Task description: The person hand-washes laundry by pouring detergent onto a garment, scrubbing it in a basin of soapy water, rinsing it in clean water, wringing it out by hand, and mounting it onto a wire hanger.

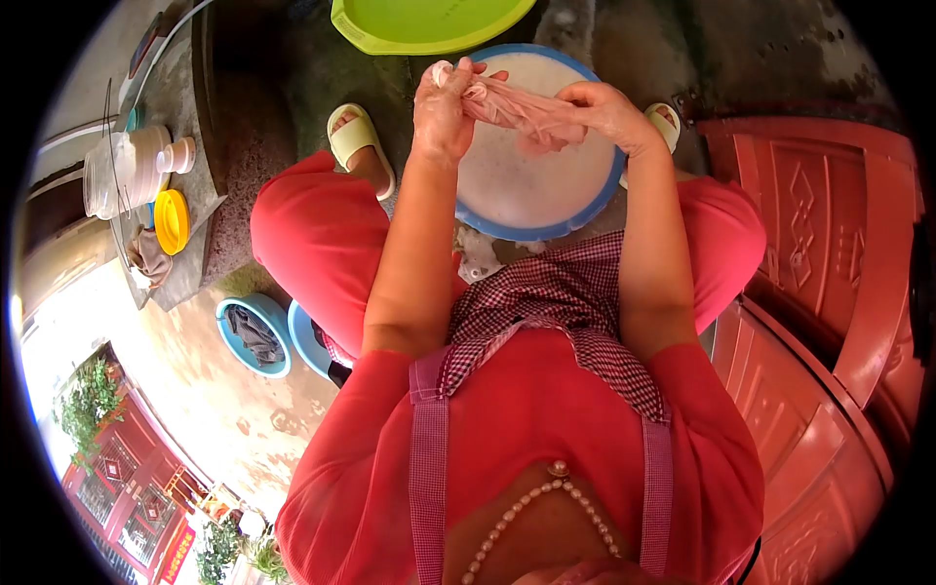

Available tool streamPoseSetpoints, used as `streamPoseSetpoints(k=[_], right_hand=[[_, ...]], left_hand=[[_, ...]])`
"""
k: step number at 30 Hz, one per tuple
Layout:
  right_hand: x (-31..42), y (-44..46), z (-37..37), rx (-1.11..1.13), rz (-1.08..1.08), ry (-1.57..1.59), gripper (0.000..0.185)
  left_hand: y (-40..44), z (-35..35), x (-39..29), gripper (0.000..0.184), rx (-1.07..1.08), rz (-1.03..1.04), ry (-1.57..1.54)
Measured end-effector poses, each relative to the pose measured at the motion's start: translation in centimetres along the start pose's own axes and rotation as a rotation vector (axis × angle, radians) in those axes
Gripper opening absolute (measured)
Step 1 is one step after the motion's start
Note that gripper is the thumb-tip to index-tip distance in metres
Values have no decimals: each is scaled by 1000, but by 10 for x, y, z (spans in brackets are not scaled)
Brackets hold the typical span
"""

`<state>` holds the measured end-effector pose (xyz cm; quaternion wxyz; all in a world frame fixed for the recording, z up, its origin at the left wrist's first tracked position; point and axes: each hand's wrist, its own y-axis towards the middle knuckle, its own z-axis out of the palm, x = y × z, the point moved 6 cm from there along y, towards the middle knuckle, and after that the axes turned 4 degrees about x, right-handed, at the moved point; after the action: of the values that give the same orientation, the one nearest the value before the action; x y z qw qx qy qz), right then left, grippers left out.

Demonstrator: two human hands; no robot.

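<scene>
A wet, pale pink cloth is stretched and bunched between my two hands, above a blue-rimmed basin of cloudy, soapy water. My left hand grips one end, with a whitish bit of the cloth showing by the thumb. At the other end my right hand pinches the fabric between thumb and fingers. A loose part of the cloth hangs toward the water; whether it touches the surface I cannot tell.
A green basin stands beyond the blue-rimmed one. Suds lie on the floor near my apron. To the left are a light-blue bucket with dark cloth and a ledge holding a yellow bowl. Red doors stand at right.
</scene>
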<state>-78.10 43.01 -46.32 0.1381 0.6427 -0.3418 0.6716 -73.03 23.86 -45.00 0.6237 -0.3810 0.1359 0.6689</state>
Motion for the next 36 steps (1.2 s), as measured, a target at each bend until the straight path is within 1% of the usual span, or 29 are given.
streamPoseSetpoints(k=[1,3,4,7,8,12,15,18,21,22,23,24,25,27,28,31,32,35,36], right_hand=[[-8,2,-7,-42,1,-50,17],[-2,1,-16,-207,-117,215,15],[0,-1,-21,-290,-173,347,14],[15,-4,-29,-385,-327,759,14],[17,-2,-33,-364,-347,849,16],[23,-10,-42,-565,-408,942,11],[25,-14,-49,-575,-452,966,12],[29,-18,-54,-576,-466,935,14],[30,-22,-46,-464,-401,783,16],[35,-20,-39,-343,-395,578,16],[40,-18,-29,-222,-384,372,16],[44,-17,-19,-101,-370,168,16],[42,-16,-8,-18,-313,37,16],[41,-12,17,148,-197,-222,16],[28,-8,25,210,-195,-268,17],[4,-3,49,261,65,-234,19],[-11,3,49,248,194,-184,37],[-41,12,53,-110,355,468,54],[-40,14,60,-118,294,568,57]], left_hand=[[3,-3,0,10,-4,15,47],[8,-15,0,13,-18,47,141],[10,-20,2,13,4,31,159],[9,-18,4,14,44,-17,174],[6,-14,2,14,35,-31,156],[4,-13,3,19,-48,-79,173],[7,-21,4,14,129,-88,446],[11,-27,5,14,105,23,631],[12,-48,-14,12,-263,344,1212],[12,-62,-13,8,-435,311,1037],[13,-74,-9,8,-529,227,741],[17,-79,1,11,-474,86,430],[20,-81,13,15,-411,-52,120],[25,-50,17,24,-56,-19,-284],[25,-32,17,29,128,-2,-482],[16,-8,30,46,282,-116,-690],[10,2,32,47,306,-131,-745],[-3,27,30,51,371,-159,-885],[-5,29,29,51,387,-157,-915]])
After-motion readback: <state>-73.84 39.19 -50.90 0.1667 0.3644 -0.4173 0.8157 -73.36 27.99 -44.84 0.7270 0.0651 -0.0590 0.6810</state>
